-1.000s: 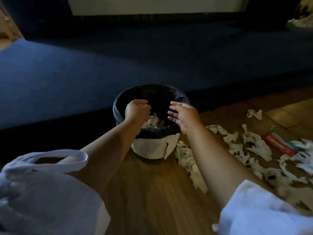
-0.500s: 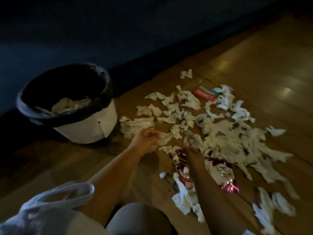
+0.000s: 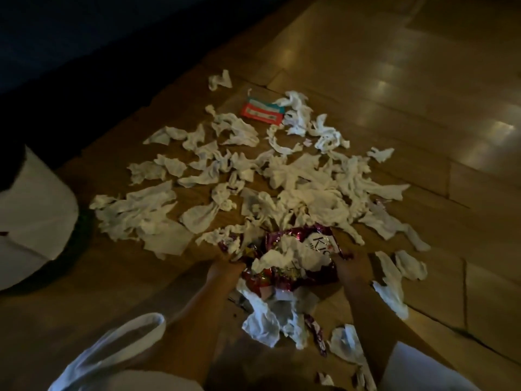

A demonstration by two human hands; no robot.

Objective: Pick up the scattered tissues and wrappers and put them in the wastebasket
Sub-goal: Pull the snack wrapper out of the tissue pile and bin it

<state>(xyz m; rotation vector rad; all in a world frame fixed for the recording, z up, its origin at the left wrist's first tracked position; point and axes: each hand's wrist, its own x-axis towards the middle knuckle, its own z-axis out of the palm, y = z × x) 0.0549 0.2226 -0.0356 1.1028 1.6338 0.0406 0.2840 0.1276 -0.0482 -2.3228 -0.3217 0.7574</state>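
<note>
Several crumpled white tissues (image 3: 298, 176) lie scattered over the wooden floor. A shiny red and white wrapper (image 3: 304, 261) lies in front of me with tissues on and under it. My left hand (image 3: 225, 268) grips its left edge along with some tissue. Gripping the right edge is my right hand (image 3: 349, 265). A small red and teal wrapper (image 3: 262, 111) lies flat at the far side of the mess. The white wastebasket (image 3: 31, 218) with a black liner is cut off at the left edge.
A dark blue rug (image 3: 84, 32) covers the floor at the upper left. White sleeves (image 3: 112, 359) show at the bottom. Bare wooden floor (image 3: 408, 66) stretches to the upper right.
My hands left the wastebasket, came down to the floor and closed on the red and white wrapper. The view swung right, so the basket slid to the left edge.
</note>
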